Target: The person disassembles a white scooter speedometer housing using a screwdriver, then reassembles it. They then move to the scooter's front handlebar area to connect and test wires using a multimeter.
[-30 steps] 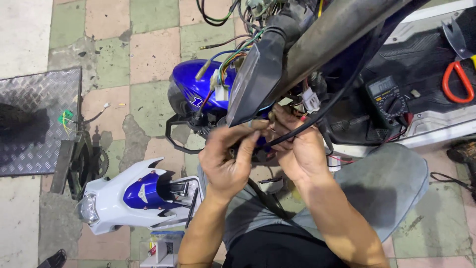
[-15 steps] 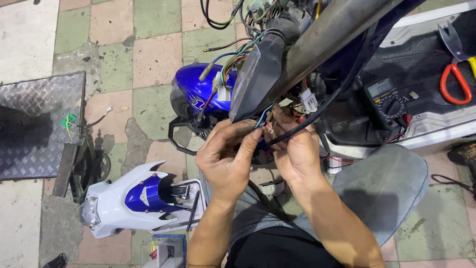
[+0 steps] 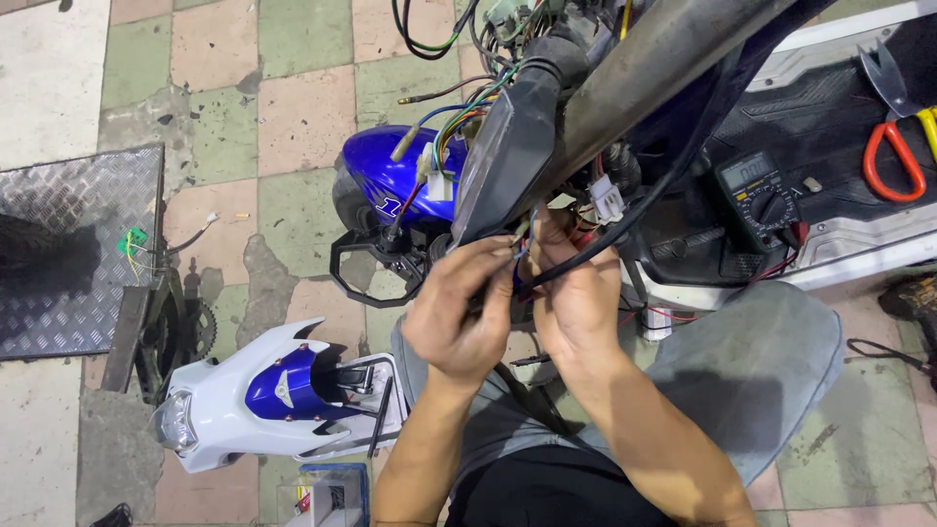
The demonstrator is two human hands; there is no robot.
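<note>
My left hand (image 3: pixel 464 312) and my right hand (image 3: pixel 576 293) meet under the stripped front of a blue scooter (image 3: pixel 390 176). Both pinch a bundle of coloured wires (image 3: pixel 522 244) that hangs from the steering column (image 3: pixel 644 68). The fingertips touch each other around the wires, and what lies between them is hidden. A white plug connector (image 3: pixel 607 200) dangles just above my right hand. A black cable (image 3: pixel 625 244) loops over my right hand's fingers.
A black multimeter (image 3: pixel 761 195) lies on the scooter's footboard, with red-handled cutters (image 3: pixel 893 146) beyond it. A white and blue front fairing (image 3: pixel 273 395) lies on the tiled floor at my left knee. A checker-plate ramp (image 3: pixel 68 244) and a chain sprocket (image 3: pixel 185 332) lie further left.
The view has shifted slightly. Both hands have stayed on the wire bundle, with the fingers working closer together at the wires.
</note>
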